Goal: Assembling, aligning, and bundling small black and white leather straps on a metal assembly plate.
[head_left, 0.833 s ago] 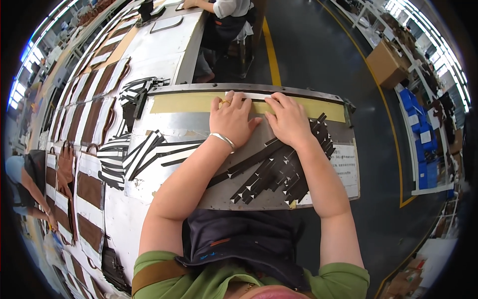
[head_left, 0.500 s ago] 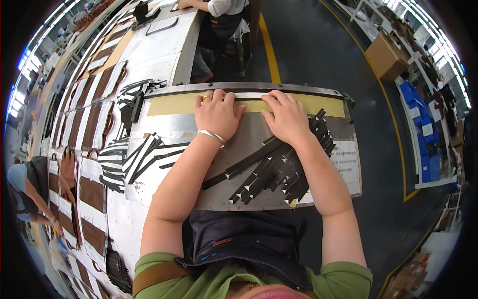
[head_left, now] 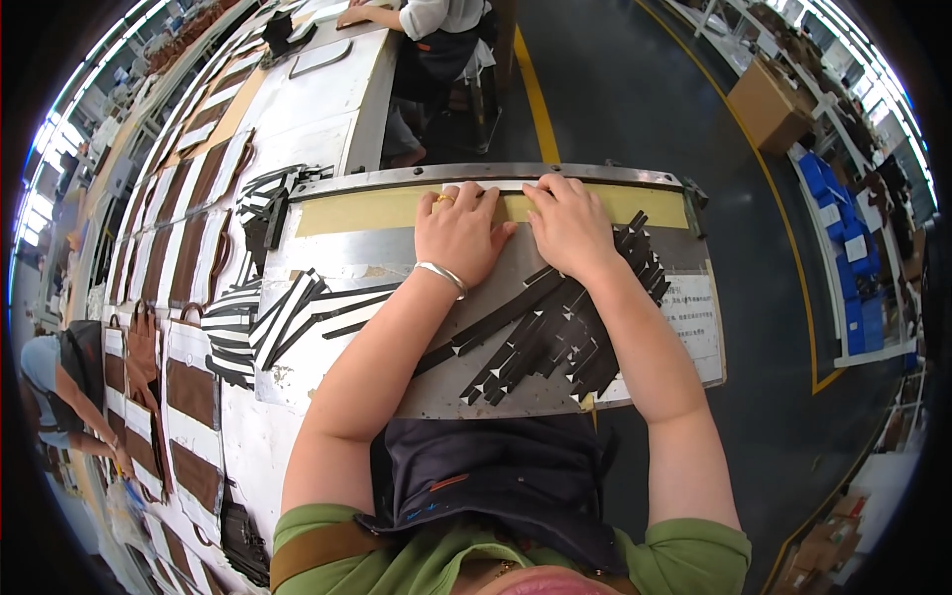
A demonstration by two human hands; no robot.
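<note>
A narrow white and dark strip [head_left: 511, 185] lies along the metal bar [head_left: 397, 180] at the far edge of a metal board [head_left: 397, 245]. My left hand [head_left: 458, 236], with a ring and a bangle, presses its bent fingertips onto the strip. Beside it, my right hand [head_left: 572, 228] pins the strip the same way, index finger and thumb on its near side. Both hands rest on a yellow band [head_left: 347, 213] below the bar. Under my right wrist is a pile of black strips [head_left: 540, 342] with small white folded ends. The fingers hide most of the held strip.
Black-and-white strips [head_left: 297, 317] lie at the board's left, with a bundle [head_left: 230, 332] beyond. Brown-and-white panels [head_left: 193, 387] cover the long table. One person [head_left: 446, 50] sits ahead; another [head_left: 74, 387] bends at the left. Shelves with blue bins [head_left: 858, 297] line the right.
My left hand has slid right along the bar, closer to my right hand. My right hand stays nearly in place. The person ahead has shifted an arm.
</note>
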